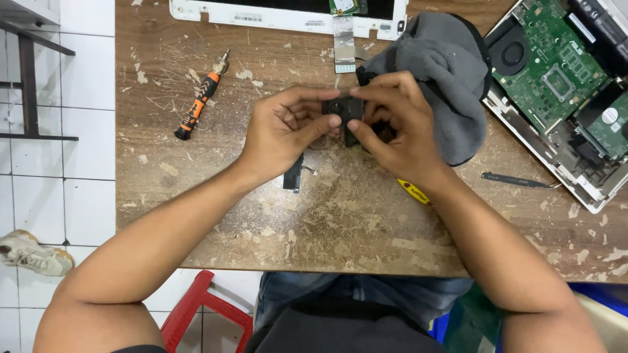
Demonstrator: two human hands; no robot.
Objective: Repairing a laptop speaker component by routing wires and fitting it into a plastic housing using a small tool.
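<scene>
I hold a small black part (345,112) between my two hands, above the middle of the worn wooden table (216,196). My left hand (284,127) closes on it from 9 o'clock, the thumb pressing on its near face. My right hand (392,124) closes from 3 o'clock, the fingers curled over the top edge. Both grips are narrow and tight on the part; most of it is hidden, so I cannot tell exactly what it is.

To do this well, I think I should keep the pressure small and even, and turn the part so I can see the edge before I pull anything. The grey cloth (445,72) lies just behind my right hand at 1 o'clock. The orange screwdriver (199,101) rests at 10 o'clock, well apart. The open laptop base with the green board (556,65) is at 2 o'clock.
</scene>
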